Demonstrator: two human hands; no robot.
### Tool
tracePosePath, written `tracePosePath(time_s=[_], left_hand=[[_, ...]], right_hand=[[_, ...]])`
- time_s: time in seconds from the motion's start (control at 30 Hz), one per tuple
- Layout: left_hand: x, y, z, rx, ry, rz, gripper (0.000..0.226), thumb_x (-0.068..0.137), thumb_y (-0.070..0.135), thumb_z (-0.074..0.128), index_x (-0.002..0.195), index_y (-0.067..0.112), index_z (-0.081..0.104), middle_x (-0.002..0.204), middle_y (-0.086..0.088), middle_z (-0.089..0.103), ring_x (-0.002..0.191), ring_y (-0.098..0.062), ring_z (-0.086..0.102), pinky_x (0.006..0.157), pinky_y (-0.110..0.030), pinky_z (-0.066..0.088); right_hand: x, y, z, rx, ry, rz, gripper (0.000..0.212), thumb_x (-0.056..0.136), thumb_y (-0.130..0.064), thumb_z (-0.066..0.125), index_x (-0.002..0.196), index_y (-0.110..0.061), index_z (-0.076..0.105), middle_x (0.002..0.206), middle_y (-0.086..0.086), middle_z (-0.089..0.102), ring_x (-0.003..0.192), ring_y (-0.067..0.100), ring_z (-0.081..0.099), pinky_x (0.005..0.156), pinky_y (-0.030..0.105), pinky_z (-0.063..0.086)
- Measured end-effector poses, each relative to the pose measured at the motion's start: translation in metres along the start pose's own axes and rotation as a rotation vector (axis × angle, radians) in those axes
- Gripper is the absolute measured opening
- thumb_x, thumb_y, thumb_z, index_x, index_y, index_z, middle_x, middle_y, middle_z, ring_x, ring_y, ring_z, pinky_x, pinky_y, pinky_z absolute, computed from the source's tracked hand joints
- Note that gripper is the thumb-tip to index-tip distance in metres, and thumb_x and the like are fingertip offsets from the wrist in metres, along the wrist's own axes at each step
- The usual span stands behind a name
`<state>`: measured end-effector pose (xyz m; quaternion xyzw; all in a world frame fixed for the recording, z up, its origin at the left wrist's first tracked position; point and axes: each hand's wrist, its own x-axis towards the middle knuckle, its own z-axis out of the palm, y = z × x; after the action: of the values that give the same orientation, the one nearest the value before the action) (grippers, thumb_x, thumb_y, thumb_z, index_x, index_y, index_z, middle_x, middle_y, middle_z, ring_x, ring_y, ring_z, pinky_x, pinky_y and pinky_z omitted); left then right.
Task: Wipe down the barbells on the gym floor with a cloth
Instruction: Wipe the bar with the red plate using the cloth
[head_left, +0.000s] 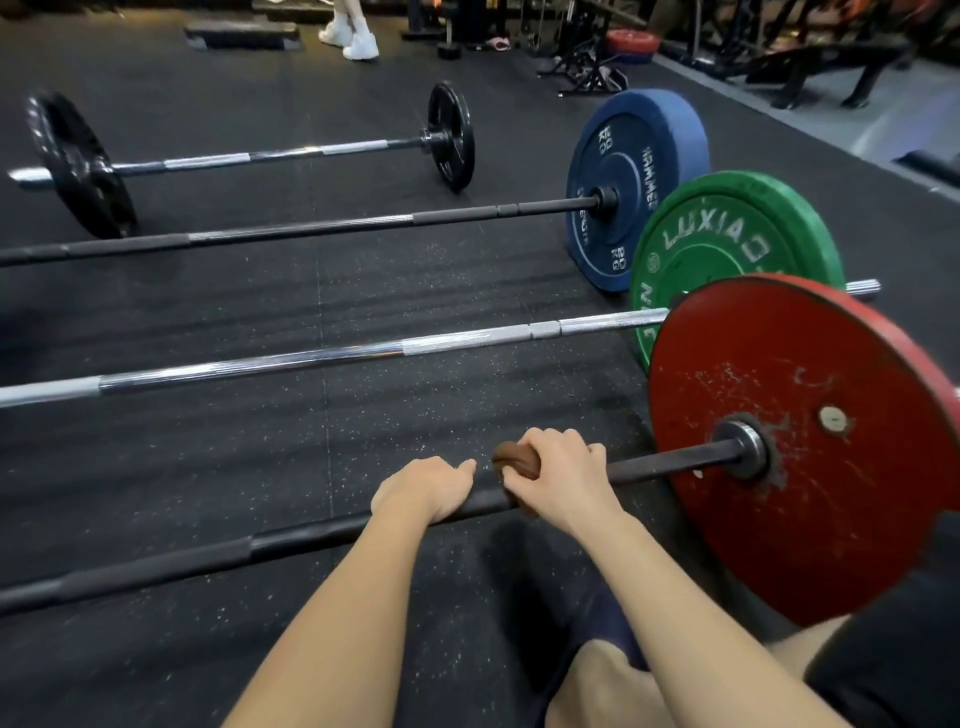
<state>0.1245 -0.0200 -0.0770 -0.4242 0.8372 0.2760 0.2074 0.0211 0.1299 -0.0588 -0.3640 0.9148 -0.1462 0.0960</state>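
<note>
In the lower middle of the frame our right hand (563, 480) was clenched round a bunched brown cloth (511, 463). The cloth was wrapped about the shaft of the nearest dark steel barbell (291, 538), so that, as we judged it, the fabric met the metal all round rather than on one side only. Our left hand (426, 488) lay just beside it on the left, fingers curled over the bare shaft. We took this for a steadying grip, to stop the bar rolling on the black rubber gym floor (415, 405) while the cloth slid. The bar's long axis ran from the lower left edge of the frame up toward the right, ending at the scuffed red disc plate (831, 493), which stood upright on its rim and held the shaft off the floor. Higher in the frame three more bars lay roughly parallel and apart: a chrome barbell (311, 358) with a green rubber plate (727, 244), a black barbell (311, 231) with a blue rubber plate (634, 187), and, upper left, a silver bar with small black iron plates (270, 155). We could not tell whether those had been wiped.
</note>
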Motion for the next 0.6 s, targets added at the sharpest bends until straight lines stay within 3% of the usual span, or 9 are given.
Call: tracePosePath(time_s=[0.1, 0.33, 0.5, 0.6], left_hand=[[0.001, -0.001, 0.002, 0.004, 0.001, 0.007, 0.072, 0.101, 0.064, 0.021, 0.147, 0.017, 0.052, 0.153, -0.008, 0.049, 0.134, -0.033, 0.05, 0.103, -0.044, 0.039], [0.003, -0.004, 0.003, 0.017, 0.006, 0.023, 0.078, 0.101, 0.068, 0.016, 0.144, 0.016, 0.054, 0.148, -0.008, 0.054, 0.127, -0.033, 0.055, 0.104, -0.044, 0.043], [0.001, -0.003, 0.002, 0.012, 0.001, 0.038, 0.087, 0.097, 0.076, 0.011, 0.146, 0.017, 0.052, 0.151, -0.007, 0.051, 0.132, -0.031, 0.052, 0.105, -0.043, 0.039], [0.001, -0.003, 0.002, 0.016, -0.002, 0.047, 0.088, 0.097, 0.077, 0.011, 0.144, 0.016, 0.054, 0.151, -0.008, 0.051, 0.132, -0.031, 0.052, 0.109, -0.043, 0.039]], right_hand=[[0.007, 0.015, -0.009, 0.059, -0.039, 0.03, 0.022, 0.09, -0.054, 0.058, 0.092, -0.031, 0.058, 0.091, -0.013, 0.063, 0.097, 0.017, 0.054, 0.089, 0.039, 0.03], [0.025, 0.093, -0.047, -0.004, 0.028, 0.357, 0.022, 0.092, -0.051, 0.056, 0.094, -0.03, 0.059, 0.089, -0.005, 0.063, 0.103, 0.027, 0.06, 0.088, 0.04, 0.026], [0.017, 0.071, -0.034, -0.055, 0.079, 0.308, 0.024, 0.093, -0.054, 0.053, 0.095, -0.031, 0.058, 0.092, -0.006, 0.064, 0.105, 0.026, 0.057, 0.093, 0.044, 0.029], [0.009, 0.04, -0.019, -0.084, 0.05, 0.167, 0.03, 0.094, -0.059, 0.052, 0.1, -0.031, 0.059, 0.102, -0.006, 0.066, 0.107, 0.025, 0.056, 0.092, 0.044, 0.031]])
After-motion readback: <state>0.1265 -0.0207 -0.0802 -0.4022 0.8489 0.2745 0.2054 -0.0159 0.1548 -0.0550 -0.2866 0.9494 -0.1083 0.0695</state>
